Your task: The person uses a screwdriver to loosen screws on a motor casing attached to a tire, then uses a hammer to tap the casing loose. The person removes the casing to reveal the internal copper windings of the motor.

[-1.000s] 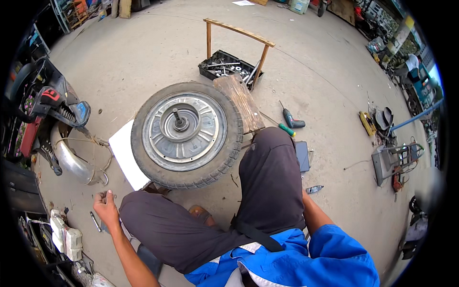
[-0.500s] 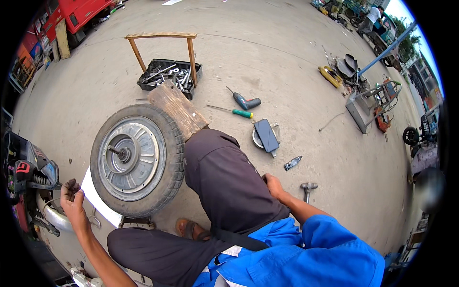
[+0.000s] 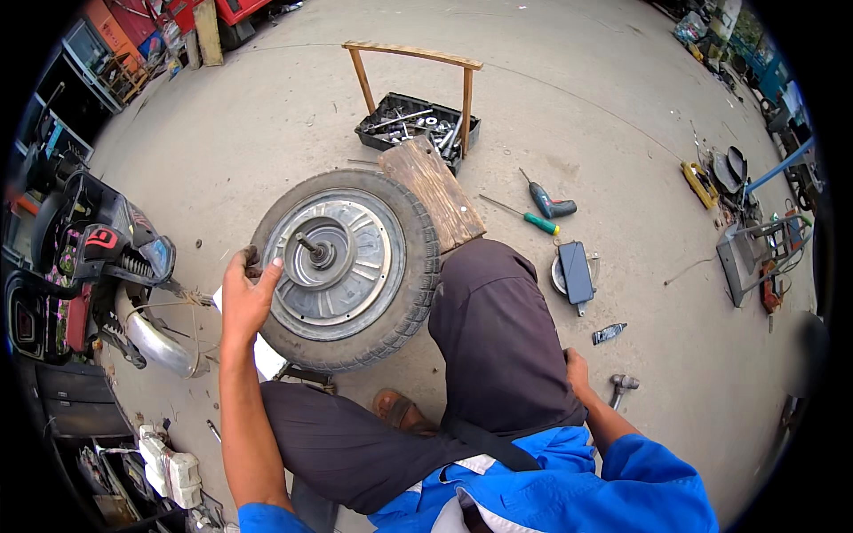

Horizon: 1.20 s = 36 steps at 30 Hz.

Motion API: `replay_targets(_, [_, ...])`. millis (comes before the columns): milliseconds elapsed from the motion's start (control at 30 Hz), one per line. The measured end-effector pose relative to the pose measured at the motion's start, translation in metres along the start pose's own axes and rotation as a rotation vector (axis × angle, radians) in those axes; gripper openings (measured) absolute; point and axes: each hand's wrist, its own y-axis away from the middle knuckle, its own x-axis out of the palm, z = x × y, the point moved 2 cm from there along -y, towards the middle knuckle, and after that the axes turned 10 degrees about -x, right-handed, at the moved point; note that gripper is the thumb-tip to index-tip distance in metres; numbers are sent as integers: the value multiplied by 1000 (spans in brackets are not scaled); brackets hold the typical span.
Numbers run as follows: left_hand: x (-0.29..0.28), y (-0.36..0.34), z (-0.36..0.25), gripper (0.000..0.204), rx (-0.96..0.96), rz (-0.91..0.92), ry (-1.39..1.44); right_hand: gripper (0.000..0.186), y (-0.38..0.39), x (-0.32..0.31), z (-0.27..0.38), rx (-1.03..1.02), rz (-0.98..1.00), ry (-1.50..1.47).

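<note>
A wheel (image 3: 346, 333) with a thick black tyre and a grey metal hub stands tilted in front of me, left of my raised knee. A threaded axle (image 3: 308, 243) sticks out of the hub's middle. My left hand (image 3: 246, 298) is at the tyre's left edge, thumb spread toward the rim and darkened fingers bent. Nothing shows between thumb and fingers; whether they press on the rubber is unclear. My right hand (image 3: 577, 369) is beside my right thigh, its fingers mostly hidden by the trouser leg. A worn wooden board (image 3: 431, 191) lies against the wheel's far right side.
Beyond the board is a black toolbox (image 3: 364, 138) of sockets, under a wooden frame (image 3: 413, 53). Rightward lie a cordless drill (image 3: 551, 207), green screwdriver (image 3: 540, 223), phone (image 3: 577, 272) on a round metal part, small tube (image 3: 609, 333) and hammer (image 3: 623, 385). A scooter (image 3: 124, 253) stands left.
My left hand has moved from left of the wheel to its tyre edge, and its thumb has spread. The whole view has shifted left. My right hand stays beside my thigh.
</note>
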Motion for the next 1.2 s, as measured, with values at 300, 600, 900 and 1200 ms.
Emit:
replay_targets(300, [18, 23, -13, 78, 8, 4, -180, 18, -26, -2, 2, -68, 49, 76])
replay_targets(600, [35, 16, -38, 136, 98, 171, -328, 20, -38, -9, 22, -82, 85, 73])
replay_targets(900, [51, 8, -25, 141, 236, 149, -364, 23, -28, -13, 17, -54, 96, 55])
replay_targets(1200, [56, 10, -27, 146, 225, 83, -480, 26, -28, -12, -5, 27, 114, 90])
